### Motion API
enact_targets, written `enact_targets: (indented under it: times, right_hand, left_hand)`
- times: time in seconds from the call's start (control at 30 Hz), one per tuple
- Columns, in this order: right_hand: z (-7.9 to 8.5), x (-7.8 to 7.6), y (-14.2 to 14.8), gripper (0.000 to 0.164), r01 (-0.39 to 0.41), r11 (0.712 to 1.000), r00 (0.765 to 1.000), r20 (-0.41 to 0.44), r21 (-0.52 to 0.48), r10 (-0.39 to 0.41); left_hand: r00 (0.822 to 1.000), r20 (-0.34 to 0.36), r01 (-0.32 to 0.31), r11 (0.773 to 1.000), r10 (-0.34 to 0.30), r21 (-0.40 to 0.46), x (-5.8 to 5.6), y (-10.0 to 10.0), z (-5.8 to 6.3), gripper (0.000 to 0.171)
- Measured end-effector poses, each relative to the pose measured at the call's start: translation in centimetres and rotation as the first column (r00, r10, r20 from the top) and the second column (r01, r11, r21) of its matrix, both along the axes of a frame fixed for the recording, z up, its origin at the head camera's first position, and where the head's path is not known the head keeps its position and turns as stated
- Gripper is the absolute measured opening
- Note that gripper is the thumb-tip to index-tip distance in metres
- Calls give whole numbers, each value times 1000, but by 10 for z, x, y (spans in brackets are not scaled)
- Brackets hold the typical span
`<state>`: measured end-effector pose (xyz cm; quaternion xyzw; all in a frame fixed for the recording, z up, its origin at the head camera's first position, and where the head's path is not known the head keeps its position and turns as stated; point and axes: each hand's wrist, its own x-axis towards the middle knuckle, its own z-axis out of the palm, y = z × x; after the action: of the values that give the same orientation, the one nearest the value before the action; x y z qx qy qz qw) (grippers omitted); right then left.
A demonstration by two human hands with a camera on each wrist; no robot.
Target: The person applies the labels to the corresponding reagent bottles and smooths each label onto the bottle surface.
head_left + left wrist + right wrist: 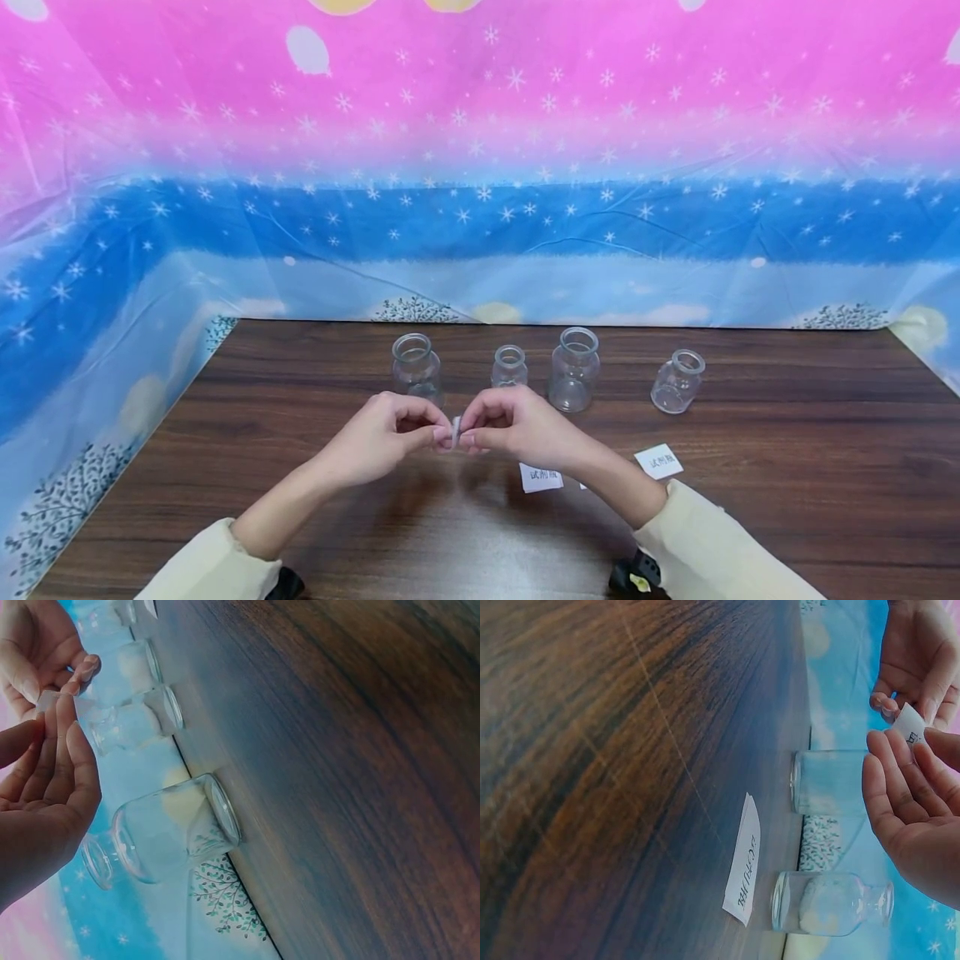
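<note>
A small white label (456, 432) with dark writing (910, 726) is held up between both hands over the table. My left hand (386, 442) pinches one side of it between thumb and fingers. From the other side my right hand (528, 427) pinches it in the same way. Edge-on in the head view, it looks like a thin strip, and fingers hide much of it. Just behind the hands stand a wide glass jar (417, 371), a smaller glass jar (510, 367) partly covered by the right hand, and another large glass jar (575, 375).
A small glass jar (677, 383) stands farther right. White labels with writing lie on the brown wooden table (787, 450): one label (542, 479) below the right hand, another label (660, 461) beside the right forearm. A patterned cloth (480, 217) hangs behind the table's back edge.
</note>
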<state>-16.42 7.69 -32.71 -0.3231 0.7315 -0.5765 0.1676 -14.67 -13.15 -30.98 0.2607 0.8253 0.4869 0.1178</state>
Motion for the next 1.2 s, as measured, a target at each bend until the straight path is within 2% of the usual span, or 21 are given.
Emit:
enact_targets:
  times: [0.13,0.2,0.33,0.43,0.53,0.7,0.8,0.9,1.2]
  right_hand:
    - [0,1,-1,6,5,1000,1000,1,7,-5]
    - [0,1,-1,6,11,1000,1000,-2,12,-11]
    - [-1,0,2,8,28,999,1000,0,30,-28]
    - [-2,-3,6,11,37,998,999,7,44,-37]
    - [-5,-7,10,13,31,998,999,8,53,-32]
    - [-10,-13,13,14,17,996,1000,20,86,-19]
    - [-13,-15,13,16,21,992,998,53,126,-28]
    - [-16,-16,13,18,15,986,997,75,164,-28]
    - [-21,-18,14,20,-7,982,997,76,186,-8]
  left_hand:
    - [1000,-11,25,1000,-25,0,0,1,-1,11]
    - [999,-25,31,999,-32,-26,-1,1,-1,11]
    - [996,-85,-26,989,14,-146,-5,-4,-5,8]
    - [990,-132,-82,961,48,-265,-10,-9,-8,4]
    - [988,-147,-100,933,52,-346,-14,-13,-13,11]
    - [982,-174,-146,888,76,-436,-18,-17,-25,23]
    - [978,-188,-168,871,88,-462,-20,-16,-30,28]
    - [977,-192,-176,869,96,-463,-22,-15,-33,29]
    - [980,-158,-176,888,119,-425,-22,-13,-38,27]
